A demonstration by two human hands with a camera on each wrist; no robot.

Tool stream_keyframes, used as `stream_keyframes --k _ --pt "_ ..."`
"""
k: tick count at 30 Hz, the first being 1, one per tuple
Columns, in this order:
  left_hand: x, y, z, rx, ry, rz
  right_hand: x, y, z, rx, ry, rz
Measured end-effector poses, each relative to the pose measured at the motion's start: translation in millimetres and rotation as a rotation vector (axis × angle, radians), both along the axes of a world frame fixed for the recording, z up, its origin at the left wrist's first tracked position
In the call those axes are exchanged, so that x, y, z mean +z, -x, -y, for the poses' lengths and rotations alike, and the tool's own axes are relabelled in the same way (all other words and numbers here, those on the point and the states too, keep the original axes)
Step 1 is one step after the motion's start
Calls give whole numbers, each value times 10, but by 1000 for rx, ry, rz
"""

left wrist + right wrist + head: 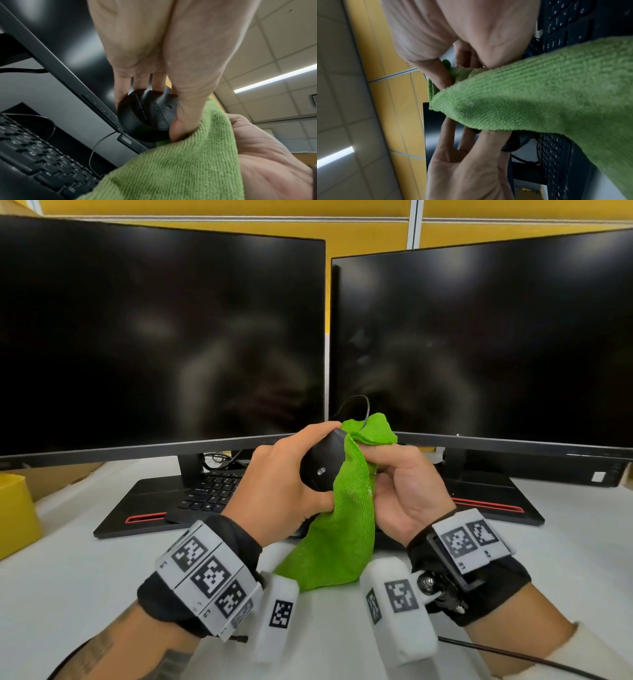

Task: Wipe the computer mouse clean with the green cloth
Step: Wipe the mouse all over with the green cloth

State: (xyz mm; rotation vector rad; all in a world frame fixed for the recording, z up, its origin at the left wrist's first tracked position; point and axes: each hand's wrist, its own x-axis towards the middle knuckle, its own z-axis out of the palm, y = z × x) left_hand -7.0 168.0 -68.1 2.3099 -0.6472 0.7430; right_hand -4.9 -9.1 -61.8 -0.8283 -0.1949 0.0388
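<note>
Yellow partition panels point(359, 237) back a white desk point(68, 587) that carries two dark monitors, the left monitor point(161, 337) and the right monitor point(486, 344), standing side by side with their screens off. Between and below them, in front of the screens and lifted clear of the desk, the person holds the computer mouse point(323, 462). The left hand point(284, 491) grips it with fingers curled over the far side and the thumb pressed near its lower end; in the left wrist view the mouse point(149, 116) shows its black underside, while its top and buttons are hidden by the fingers. The green cloth point(339, 518) lies against the mouse's right side and hangs down toward the desk, its lower end near the wrist-worn marker blocks. The right hand point(407, 487) curls around the cloth, pinching a bunched fold at the top; in the right wrist view the cloth point(530, 97) fills most of the frame and covers nearly all of the mouse. A thin black cable point(363, 405) rises behind the cloth; where it meets the mouse is covered. A black keyboard point(212, 491) sits on the desk under the left monitor, largely hidden by the left hand. A yellow object point(15, 508) at the left edge is cut off and cannot be identified.
</note>
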Motion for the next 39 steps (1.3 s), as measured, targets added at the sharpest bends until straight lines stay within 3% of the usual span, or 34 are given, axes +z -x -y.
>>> stream_keyframes --k 4,11,19,27,31,39 --pt "5 -25 -15 11 -50 -11 14 0 -8 -58 49 0" --pt "14 -29 -83 45 50 -17 27 35 62 28 90 97" --pt "64 130 50 29 -81 40 34 44 -50 -250 225 176" --pt "129 164 3 21 -59 74 41 36 -6 -113 135 178" --pt "129 136 -58 121 -53 73 31 40 8 -63 137 208" --pt "85 190 112 -32 -46 44 32 28 -52 -217 101 145"
